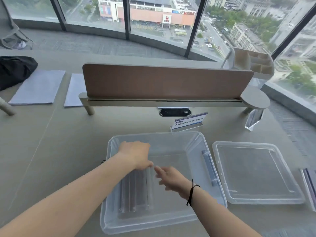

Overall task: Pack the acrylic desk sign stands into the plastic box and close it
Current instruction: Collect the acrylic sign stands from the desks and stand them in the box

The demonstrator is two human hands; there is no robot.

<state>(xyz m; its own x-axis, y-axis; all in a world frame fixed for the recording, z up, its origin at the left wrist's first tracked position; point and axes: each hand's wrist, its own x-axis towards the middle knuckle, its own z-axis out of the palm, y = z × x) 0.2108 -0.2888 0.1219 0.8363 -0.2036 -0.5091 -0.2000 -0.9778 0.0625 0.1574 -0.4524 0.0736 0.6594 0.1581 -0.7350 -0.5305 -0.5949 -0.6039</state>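
Observation:
A clear plastic box [196, 141] stands open on the desk in front of me. Several acrylic sign stands [135, 190] stand on edge in a row at its left side, and another stand [209, 165] lies against its right wall. My left hand [136, 155] rests on the far end of the row, fingers curled over the stands' tops. My right hand [169, 178] hovers just right of the row, fingers spread and blurred, holding nothing. The box's clear lid [256, 171] lies flat to the right. A sign stand with a blue card [189, 121] stands behind the box.
An empty acrylic stand [254, 119] stands at the far right under a round shelf. More stands [310, 187] lie at the right edge. A brown desk divider [164, 81] runs across behind. Paper stacks [37, 87] and a black bag [15, 69] lie at the far left.

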